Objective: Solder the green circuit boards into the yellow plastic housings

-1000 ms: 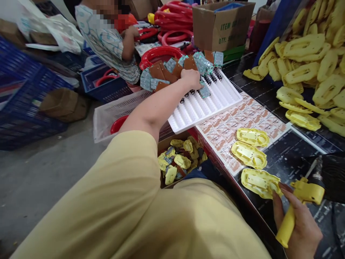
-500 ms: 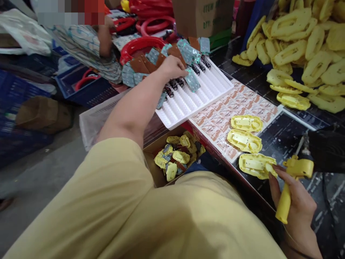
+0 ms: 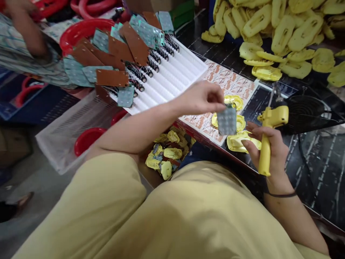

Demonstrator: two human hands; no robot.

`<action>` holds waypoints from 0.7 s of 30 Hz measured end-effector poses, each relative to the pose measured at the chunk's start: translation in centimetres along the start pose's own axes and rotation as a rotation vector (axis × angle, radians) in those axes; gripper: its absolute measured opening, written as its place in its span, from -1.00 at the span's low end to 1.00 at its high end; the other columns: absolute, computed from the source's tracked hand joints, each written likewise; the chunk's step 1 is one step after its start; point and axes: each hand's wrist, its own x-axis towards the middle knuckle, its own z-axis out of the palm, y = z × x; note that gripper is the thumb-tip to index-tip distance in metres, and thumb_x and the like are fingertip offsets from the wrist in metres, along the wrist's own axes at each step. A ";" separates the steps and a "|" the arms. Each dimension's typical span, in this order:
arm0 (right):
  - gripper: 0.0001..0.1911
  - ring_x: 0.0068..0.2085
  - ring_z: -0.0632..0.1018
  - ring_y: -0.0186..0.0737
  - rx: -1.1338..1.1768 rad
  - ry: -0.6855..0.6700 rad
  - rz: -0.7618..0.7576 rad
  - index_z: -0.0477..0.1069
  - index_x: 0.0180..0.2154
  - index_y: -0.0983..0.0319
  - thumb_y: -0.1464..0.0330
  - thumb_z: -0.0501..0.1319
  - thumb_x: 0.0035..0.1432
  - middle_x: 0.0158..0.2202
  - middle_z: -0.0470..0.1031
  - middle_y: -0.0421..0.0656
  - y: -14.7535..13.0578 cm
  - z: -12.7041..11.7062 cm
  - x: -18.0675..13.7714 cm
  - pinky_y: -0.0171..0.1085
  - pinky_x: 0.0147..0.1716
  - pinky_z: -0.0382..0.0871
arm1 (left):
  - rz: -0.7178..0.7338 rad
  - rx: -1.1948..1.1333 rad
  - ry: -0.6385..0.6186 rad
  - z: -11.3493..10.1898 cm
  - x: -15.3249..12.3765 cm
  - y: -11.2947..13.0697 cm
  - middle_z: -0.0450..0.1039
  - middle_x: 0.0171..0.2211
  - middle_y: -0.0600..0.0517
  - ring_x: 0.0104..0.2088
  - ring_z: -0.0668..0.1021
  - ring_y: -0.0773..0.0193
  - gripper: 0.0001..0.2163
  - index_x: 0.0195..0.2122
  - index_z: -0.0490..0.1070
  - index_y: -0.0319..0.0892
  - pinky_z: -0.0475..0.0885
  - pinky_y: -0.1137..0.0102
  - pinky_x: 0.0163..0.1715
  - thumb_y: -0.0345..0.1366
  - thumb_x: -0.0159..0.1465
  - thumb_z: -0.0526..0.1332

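My left hand point(image 3: 202, 97) pinches a small grey-green circuit board point(image 3: 226, 121) and holds it above the yellow plastic shells point(image 3: 237, 142) on the table. My right hand point(image 3: 265, 147) grips a yellow electric screwdriver point(image 3: 266, 138) upright, right beside the shells. A white ridged tray point(image 3: 172, 77) behind my left arm carries more boards, brown and grey-green point(image 3: 118, 50), with black wired parts.
A sheet of printed labels point(image 3: 231, 82) lies under the shells. A heap of yellow shells point(image 3: 283, 32) fills the back right. A carton of assembled yellow parts point(image 3: 168, 154) sits below the table edge. Another person's arm point(image 3: 25, 28) works at top left near red rings point(image 3: 83, 30).
My left hand left the white tray with one board and came right, over the yellow shells. My right hand lifted the screwdriver closer. The view tilted down.
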 end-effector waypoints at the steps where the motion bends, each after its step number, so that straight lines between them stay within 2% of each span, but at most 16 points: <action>1: -0.65 -0.25 0.76 -0.15 0.000 0.022 0.021 0.42 -0.02 0.10 -0.02 0.32 0.49 -0.10 0.75 -0.11 -0.4 0.3 0.3 -0.23 -0.29 0.67 | 0.016 -0.044 -0.047 2.1 0.1 0.0 0.66 -0.32 -0.05 -0.25 0.71 0.17 -0.60 -0.27 0.60 -0.19 0.66 0.22 -0.18 0.08 0.27 0.51; 3: -0.62 -0.41 0.66 -0.24 -0.063 0.108 0.042 0.42 -0.12 0.10 -0.06 0.32 0.48 -0.31 0.66 -0.22 -1.0 0.6 0.4 -0.29 -0.40 0.58 | 0.044 -0.129 -0.075 5.2 0.1 -0.4 0.68 -0.30 -0.04 -0.26 0.70 0.24 -0.69 -0.21 0.62 -0.21 0.62 0.35 -0.21 -0.03 0.33 0.48; 4: -0.62 -0.47 0.60 -0.28 -0.103 0.164 0.048 0.42 -0.17 0.10 -0.05 0.32 0.48 -0.38 0.60 -0.26 -1.2 0.6 0.4 -0.31 -0.43 0.54 | 0.057 -0.159 -0.040 6.2 -0.2 -0.9 0.71 -0.23 -0.06 -0.23 0.70 0.25 -0.69 -0.14 0.64 -0.21 0.61 0.38 -0.21 -0.04 0.34 0.47; 7: -0.65 -0.50 0.53 -0.32 -0.143 0.311 0.055 0.42 -0.22 0.11 0.01 0.36 0.47 -0.40 0.53 -0.28 -1.3 0.1 -0.3 -0.32 -0.46 0.48 | 0.058 -0.153 0.227 7.7 -1.7 -2.7 0.72 0.07 -0.15 -0.11 0.71 0.23 -0.56 0.10 0.64 -0.16 0.62 0.42 -0.19 0.03 0.34 0.49; 9: -0.69 -0.50 0.51 -0.34 -0.127 0.383 0.041 0.43 -0.22 0.12 0.09 0.40 0.45 -0.38 0.53 -0.28 -1.2 -0.3 -0.7 -0.32 -0.47 0.45 | 0.033 -0.081 0.331 8.5 -3.1 -3.8 0.74 0.01 -0.14 -0.17 0.71 0.23 -0.63 0.04 0.68 -0.14 0.62 0.39 -0.22 0.02 0.39 0.45; 11: -0.73 -0.49 0.51 -0.35 -0.119 0.436 0.009 0.44 -0.22 0.13 0.17 0.44 0.42 -0.37 0.53 -0.29 -1.0 -0.4 -1.0 -0.32 -0.44 0.43 | 0.058 0.010 0.298 9.7 -4.2 -4.4 0.76 -0.16 -0.10 -0.23 0.72 0.19 -0.74 -0.13 0.73 -0.11 0.65 0.30 -0.19 -0.04 0.47 0.38; 12: -0.75 -0.48 0.51 -0.35 -0.120 0.451 -0.007 0.44 -0.22 0.13 0.20 0.45 0.42 -0.36 0.53 -0.29 -1.0 -0.4 -1.1 -0.32 -0.43 0.43 | 0.090 0.057 0.272 10.4 -4.5 -4.5 0.76 -0.18 -0.10 -0.19 0.73 0.15 -0.76 -0.15 0.75 -0.09 0.67 0.24 -0.11 -0.08 0.50 0.35; 15: -0.81 -0.48 0.52 -0.35 -0.149 0.472 -0.063 0.46 -0.20 0.13 0.29 0.45 0.40 -0.36 0.55 -0.30 -1.2 0.0 -1.2 -0.32 -0.42 0.43 | 0.222 0.130 0.297 12.5 -4.2 -3.7 0.75 0.07 -0.19 0.11 0.74 0.05 -0.75 0.04 0.76 -0.09 0.63 0.08 0.21 -0.10 0.54 0.34; 17: -0.82 -0.49 0.51 -0.35 -0.172 0.482 -0.112 0.47 -0.19 0.13 0.31 0.45 0.40 -0.38 0.55 -0.31 -1.3 0.3 -1.4 -0.33 -0.44 0.40 | 0.255 0.051 0.363 13.4 -3.1 -2.9 0.72 0.17 -0.20 0.22 0.70 0.04 -0.68 0.10 0.75 -0.11 0.58 0.08 0.31 -0.04 0.57 0.30; 19: -0.83 -0.50 0.51 -0.35 -0.190 0.486 -0.146 0.47 -0.19 0.12 0.33 0.45 0.40 -0.38 0.55 -0.32 -1.4 0.5 -1.7 -0.33 -0.46 0.39 | 0.218 -0.119 0.389 13.7 -1.9 -2.2 0.74 0.14 -0.15 0.20 0.72 0.07 -0.63 0.03 0.76 -0.10 0.58 0.14 0.31 0.04 0.59 0.27; 21: -0.85 -0.50 0.52 -0.34 -0.203 0.479 -0.154 0.49 -0.17 0.10 0.35 0.45 0.39 -0.38 0.56 -0.33 -1.4 0.7 -2.1 -0.32 -0.46 0.40 | 0.148 -0.322 0.361 13.9 -0.9 -1.7 0.77 0.07 -0.10 0.13 0.75 0.10 -0.59 -0.04 0.76 -0.10 0.61 0.18 0.26 0.13 0.54 0.32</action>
